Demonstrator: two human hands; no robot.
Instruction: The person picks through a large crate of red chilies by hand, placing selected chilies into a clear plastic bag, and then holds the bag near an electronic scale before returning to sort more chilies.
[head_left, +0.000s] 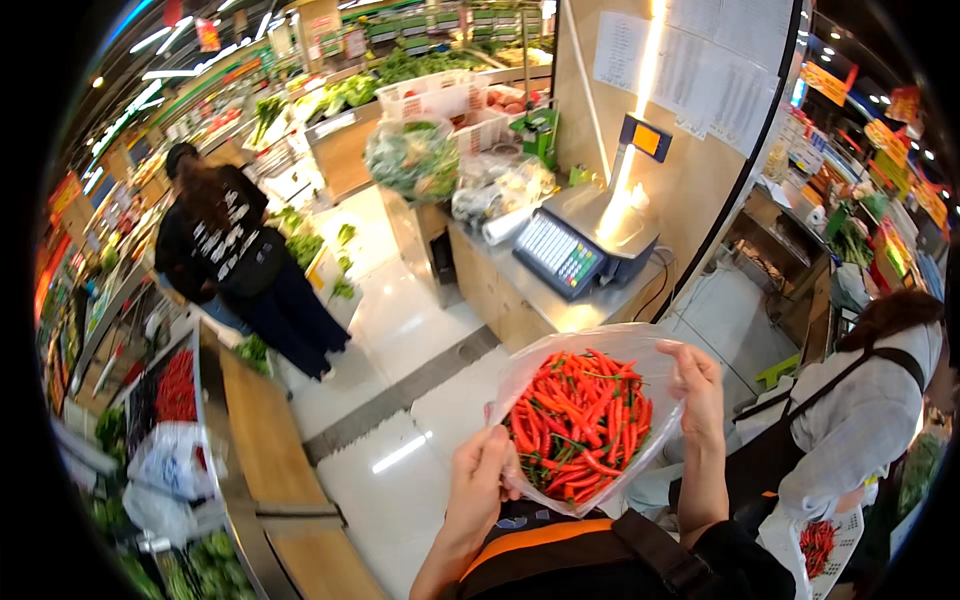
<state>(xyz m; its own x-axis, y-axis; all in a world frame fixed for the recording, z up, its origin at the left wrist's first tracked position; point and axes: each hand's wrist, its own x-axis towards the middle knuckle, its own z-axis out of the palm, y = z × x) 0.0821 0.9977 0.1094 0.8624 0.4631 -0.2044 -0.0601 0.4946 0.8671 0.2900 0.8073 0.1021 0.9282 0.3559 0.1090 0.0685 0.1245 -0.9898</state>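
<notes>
A clear plastic bag (555, 345) full of red chili peppers (577, 420) with green stems is spread wide in front of my body. My left hand (484, 469) pinches its rim at the lower left, and my right hand (697, 386) grips the rim at the upper right. Beyond the bag, a weighing scale (562, 255) with a keypad and a steel pan stands on a metal-topped counter (592, 315). A roll of plastic bags (506, 225) lies beside the scale.
A person in a grey top (855, 420) is close at the right, by a white basket (840, 540) of red chilies. Another person in black (225, 240) stands at the left. A wood-sided vegetable stand (255, 420) runs along the left; bagged vegetables (412, 161) lie past the counter.
</notes>
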